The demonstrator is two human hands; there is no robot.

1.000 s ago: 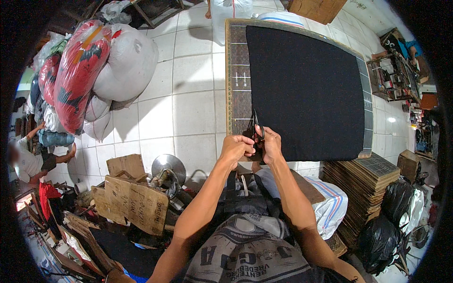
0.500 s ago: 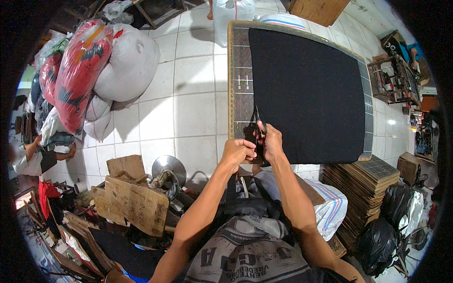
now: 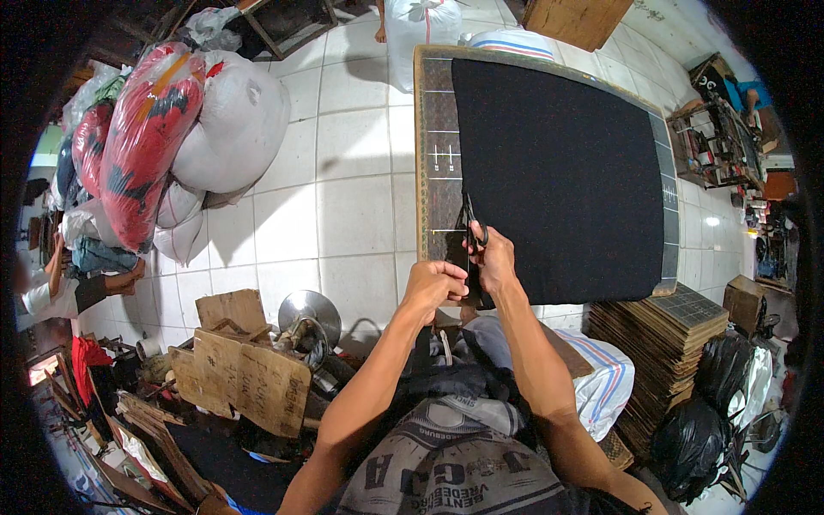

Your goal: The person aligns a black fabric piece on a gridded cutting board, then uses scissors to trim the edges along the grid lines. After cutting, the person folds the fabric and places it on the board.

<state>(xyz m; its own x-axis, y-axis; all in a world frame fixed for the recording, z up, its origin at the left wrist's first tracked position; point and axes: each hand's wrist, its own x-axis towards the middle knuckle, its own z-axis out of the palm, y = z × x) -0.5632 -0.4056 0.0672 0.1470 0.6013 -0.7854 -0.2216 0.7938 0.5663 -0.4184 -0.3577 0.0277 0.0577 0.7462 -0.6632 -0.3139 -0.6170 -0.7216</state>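
A black fabric (image 3: 558,172) lies on a board (image 3: 435,202) with white line markings, covering most of it. My right hand (image 3: 494,257) is closed on black-handled scissors (image 3: 469,208), whose blades lie along the fabric's left edge near the lower left corner. Just left of and below it, my left hand (image 3: 438,283) is closed in a pinch on the fabric's dark edge, which is narrow and partly hidden by the fingers.
Filled sacks (image 3: 227,129) and red bundles (image 3: 137,172) lie left on the tiled floor (image 3: 352,206), near another person (image 3: 47,283). Cardboard pieces (image 3: 236,378) sit lower left. Stacked boards (image 3: 639,360) and black bags (image 3: 691,446) are at lower right. Another person's arm (image 3: 751,99) shows upper right.
Both hands and the board appear slightly lower in the picture. My left hand keeps its pinch, and the scissors remain at the fabric's left edge. The person on the left has shifted position.
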